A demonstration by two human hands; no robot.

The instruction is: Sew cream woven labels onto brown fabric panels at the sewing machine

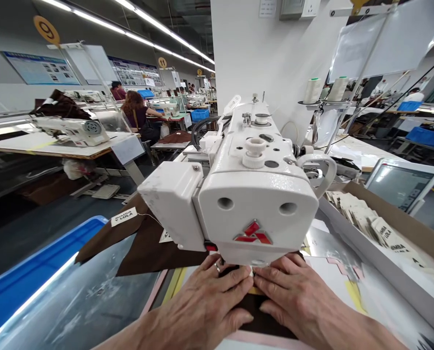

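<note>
A white sewing machine with a red three-diamond badge fills the middle; its head hides the needle area. Below it, a dark brown fabric piece lies on the work surface. My left hand rests flat on the fabric from the left, fingers extended, a ring on one finger. From the right, my right hand presses down likewise, its fingertips almost meeting the left ones. A small white bit shows between the fingertips, too small to name. Another brown piece lies at the left, with a printed white label trailing a thread.
A cardboard box of printed labels stands at the right, by a tablet-like screen. At the left is a blue bin. Thread cones stand behind the machine. A seated person works at another table.
</note>
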